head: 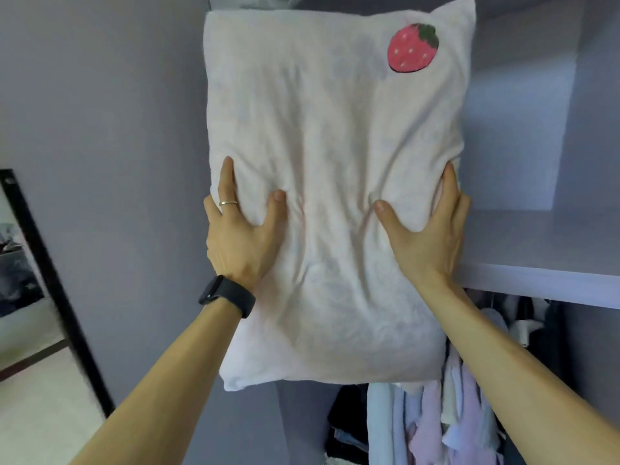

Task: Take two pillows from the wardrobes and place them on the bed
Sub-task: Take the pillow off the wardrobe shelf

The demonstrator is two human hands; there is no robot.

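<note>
A pale pink pillow point(335, 182) with a red strawberry patch near its top right corner fills the middle of the view, held upright in front of the open wardrobe. My left hand point(241, 229) grips its left edge, thumb pressed into the front; a ring and a black wrist band show on that arm. My right hand point(426, 229) grips the right edge the same way. The pillow's lower end hangs free below the shelf level. No second pillow and no bed are visible.
A pale wardrobe shelf point(543, 280) juts out at the right, with a compartment above it. Hanging clothes point(446, 417) crowd the space below. A wardrobe side panel point(117, 129) stands to the left, and a black-framed mirror point(40, 263) leans at far left.
</note>
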